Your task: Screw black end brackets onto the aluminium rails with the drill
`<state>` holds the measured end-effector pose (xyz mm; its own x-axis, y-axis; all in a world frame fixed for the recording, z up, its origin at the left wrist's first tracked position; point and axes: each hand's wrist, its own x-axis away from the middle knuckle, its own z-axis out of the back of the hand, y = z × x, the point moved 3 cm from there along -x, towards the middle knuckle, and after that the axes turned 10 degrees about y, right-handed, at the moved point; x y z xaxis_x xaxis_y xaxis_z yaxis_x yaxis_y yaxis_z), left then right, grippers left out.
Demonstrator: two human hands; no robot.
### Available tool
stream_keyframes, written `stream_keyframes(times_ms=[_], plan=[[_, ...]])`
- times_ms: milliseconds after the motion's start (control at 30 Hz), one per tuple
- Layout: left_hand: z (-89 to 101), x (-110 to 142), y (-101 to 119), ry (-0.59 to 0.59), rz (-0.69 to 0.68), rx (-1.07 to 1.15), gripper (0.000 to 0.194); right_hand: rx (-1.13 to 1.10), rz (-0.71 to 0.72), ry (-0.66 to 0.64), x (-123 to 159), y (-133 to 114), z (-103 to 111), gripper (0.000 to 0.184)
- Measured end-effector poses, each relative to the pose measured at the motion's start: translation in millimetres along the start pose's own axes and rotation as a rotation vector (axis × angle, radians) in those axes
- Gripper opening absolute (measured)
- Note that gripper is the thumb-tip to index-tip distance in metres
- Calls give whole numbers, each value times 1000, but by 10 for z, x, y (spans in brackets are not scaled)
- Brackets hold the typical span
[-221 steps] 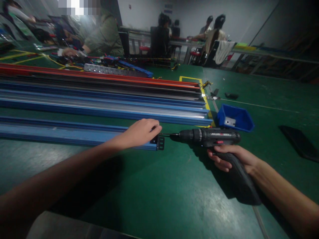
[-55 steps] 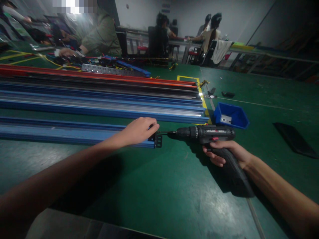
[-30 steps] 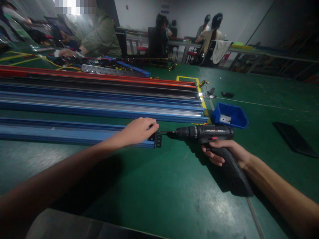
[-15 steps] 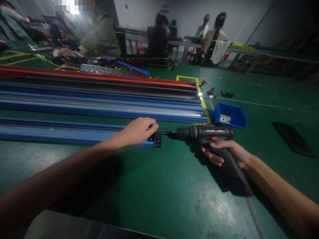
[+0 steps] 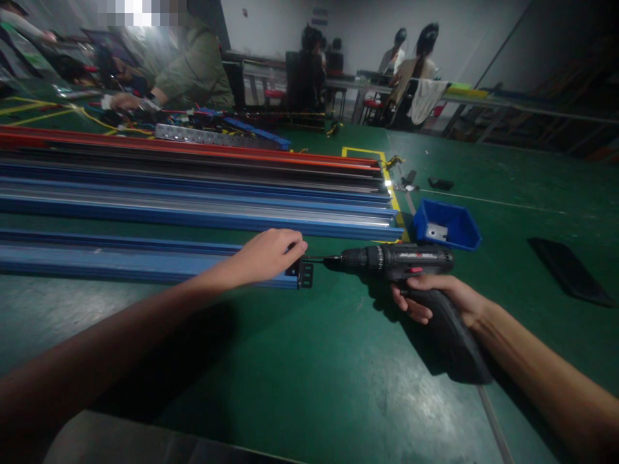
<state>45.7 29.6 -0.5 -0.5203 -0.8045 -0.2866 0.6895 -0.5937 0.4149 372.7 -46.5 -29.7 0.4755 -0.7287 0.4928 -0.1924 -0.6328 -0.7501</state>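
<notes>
My right hand [image 5: 435, 296] is wrapped round the grip of a black cordless drill [image 5: 401, 259], its long thin bit pointing left. The bit's tip reaches the end of a blue metal rail [image 5: 145, 259] that lies along the green table. My left hand [image 5: 273, 253] is closed over that rail end, thumb and fingers curled at its edge. A black slotted end bracket [image 5: 306, 275] sticks out from the rail end just below the left thumb. My left hand covers the spot around the bit's tip, so the screw or hole there is hidden.
Behind lie several blue rails [image 5: 203, 216], black ones and an orange rail [image 5: 242, 153]. A blue bin [image 5: 454, 224] holding a metal part stands behind the drill. A dark flat phone-like object [image 5: 568, 270] lies right. A co-worker's sleeve [image 5: 200, 67] shows across the table beside wires.
Both hands keep the same hold, with bit and rail end together. The whole scene has shifted slightly left and up in view since the earliest frame; a person in the background changed posture.
</notes>
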Motion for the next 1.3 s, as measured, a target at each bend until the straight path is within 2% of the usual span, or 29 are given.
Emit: stream_keyframes(times_ms=[1300], plan=[[2,8,26,-13,20,-3,38,16,4,6,-1,-12,-6,20]])
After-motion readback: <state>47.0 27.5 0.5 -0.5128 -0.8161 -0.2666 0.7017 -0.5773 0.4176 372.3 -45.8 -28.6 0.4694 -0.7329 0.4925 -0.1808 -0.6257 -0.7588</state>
